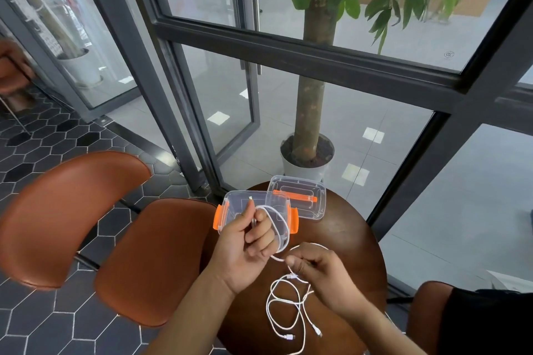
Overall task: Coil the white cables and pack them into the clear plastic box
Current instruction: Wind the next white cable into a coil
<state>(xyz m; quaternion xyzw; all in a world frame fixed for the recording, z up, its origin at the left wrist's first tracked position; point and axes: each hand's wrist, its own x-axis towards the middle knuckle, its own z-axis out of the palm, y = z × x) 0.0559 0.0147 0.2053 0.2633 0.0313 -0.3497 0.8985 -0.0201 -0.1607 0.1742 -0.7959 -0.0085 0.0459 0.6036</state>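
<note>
A: Start at the left; what is the left hand (248,245) doing?

B: It is raised at the middle of the frame, palm up, fingers curled; thumb and forefinger pinch one plug end of a white cable (277,258), and one loop of it runs round the outside of the fingers.

A: And the box (235,204)?

B: Just behind that hand, open, standing on the surface (352,239), orange latches at its left and right ends; I can see nothing in it, though the hand covers part of it; its lid (300,196) lies up and to the right, its near edge hidden behind the box.

A: So which way does the cable run?

B: From the loop it drops down and to the right, a short run straight into the right hand (320,271); that hand sits lower and to the right, knuckles up, thumb and fingertips pinching the cable; past it the slack falls into a loose tangle (288,301) at the lower middle of the frame, plug ends showing; I cannot tell how many cables are in it.

A: What does the next wrap turn on, then?

B: My guess: the slack lies below the right hand, so that hand feeds while the left stays as the spool; the loop's long axis runs up and down the frame, and the left hand is nearer the box, so it would likely do the dropping in.
</note>
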